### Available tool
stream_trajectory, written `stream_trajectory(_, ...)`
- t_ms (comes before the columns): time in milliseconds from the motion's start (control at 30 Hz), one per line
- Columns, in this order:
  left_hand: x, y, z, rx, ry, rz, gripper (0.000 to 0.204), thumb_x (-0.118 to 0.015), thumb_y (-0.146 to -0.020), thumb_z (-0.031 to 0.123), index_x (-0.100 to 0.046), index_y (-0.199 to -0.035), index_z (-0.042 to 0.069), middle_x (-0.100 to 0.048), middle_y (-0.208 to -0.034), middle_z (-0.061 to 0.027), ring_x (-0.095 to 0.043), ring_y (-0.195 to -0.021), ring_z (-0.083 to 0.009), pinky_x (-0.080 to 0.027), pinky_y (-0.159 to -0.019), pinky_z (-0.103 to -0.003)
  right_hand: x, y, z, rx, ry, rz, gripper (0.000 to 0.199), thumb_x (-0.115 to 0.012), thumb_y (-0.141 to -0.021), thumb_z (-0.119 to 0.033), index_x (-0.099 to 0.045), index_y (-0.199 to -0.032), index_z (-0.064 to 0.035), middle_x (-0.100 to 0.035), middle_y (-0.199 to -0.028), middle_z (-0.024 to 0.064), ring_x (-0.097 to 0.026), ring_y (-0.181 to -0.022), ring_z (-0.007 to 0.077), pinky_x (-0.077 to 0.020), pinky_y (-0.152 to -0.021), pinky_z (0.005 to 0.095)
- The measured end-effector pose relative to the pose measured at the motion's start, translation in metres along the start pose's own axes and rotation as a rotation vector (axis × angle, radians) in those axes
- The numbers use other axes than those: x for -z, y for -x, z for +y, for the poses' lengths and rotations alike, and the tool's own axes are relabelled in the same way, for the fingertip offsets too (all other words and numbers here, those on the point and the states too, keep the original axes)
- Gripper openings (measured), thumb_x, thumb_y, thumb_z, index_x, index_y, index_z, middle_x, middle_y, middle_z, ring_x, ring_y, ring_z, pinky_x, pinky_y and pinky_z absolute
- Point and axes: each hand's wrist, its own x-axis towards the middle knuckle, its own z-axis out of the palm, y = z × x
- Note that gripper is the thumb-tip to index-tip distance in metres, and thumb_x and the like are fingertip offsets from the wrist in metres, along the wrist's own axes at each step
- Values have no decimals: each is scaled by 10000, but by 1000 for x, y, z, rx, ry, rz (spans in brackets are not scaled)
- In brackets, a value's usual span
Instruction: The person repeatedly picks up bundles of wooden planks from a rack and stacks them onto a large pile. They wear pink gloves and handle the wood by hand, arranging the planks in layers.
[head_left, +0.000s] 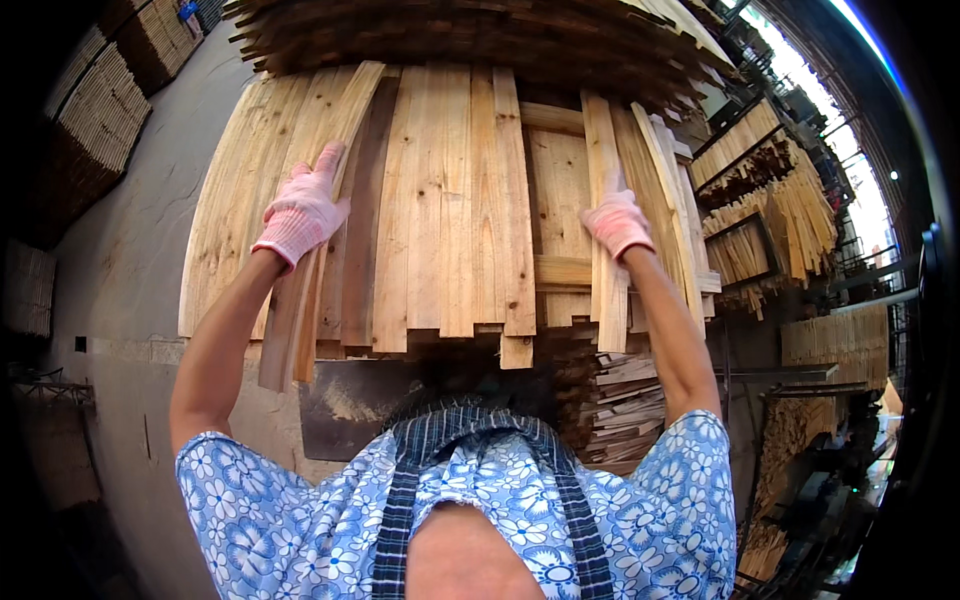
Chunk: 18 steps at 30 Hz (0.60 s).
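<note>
Many pale planks are lying side by side at 12 o'clock, and I'm seeing a darker stack rising behind them. At 11 o'clock the gloved left hand is resting over a slanted board, fingers partly outstretched; at 1 o'clock the gloved right hand is covering a narrow board. Palms are hiding, so I can't tell whether either grip is closing. I'm worrying that weak purchase could let the slanted board slide, or single-handed support could let the narrow one pivot.
</note>
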Motion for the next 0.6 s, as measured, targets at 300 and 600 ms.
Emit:
stream_trajectory(300, 6, -3, 9, -8, 7, -34, 889, -697, -896, 323, -176, -1616, 305, -456, -1447, -275, -481, -1353, -451, -456, -1088, -523, -33, 16, -55, 238, -350, 39, 694, -521, -1000, -544, -341, -1556, -170, -445, -1404, 358, -554, -1217, 538, -460, -1031, 583)
stream_trajectory(600, -5, -10, -2, 9, -2, -28, 924, -717, -904, 324, -136, -1622, 328, -396, -1500, -303, -493, -1340, -483, -462, -1073, -562, -6, -5, -18, 599, -468, -101, 775, -470, -981, -629, -342, -1580, -153, -437, -1535, 277, -425, -1409, 471, -361, -1150, 529)
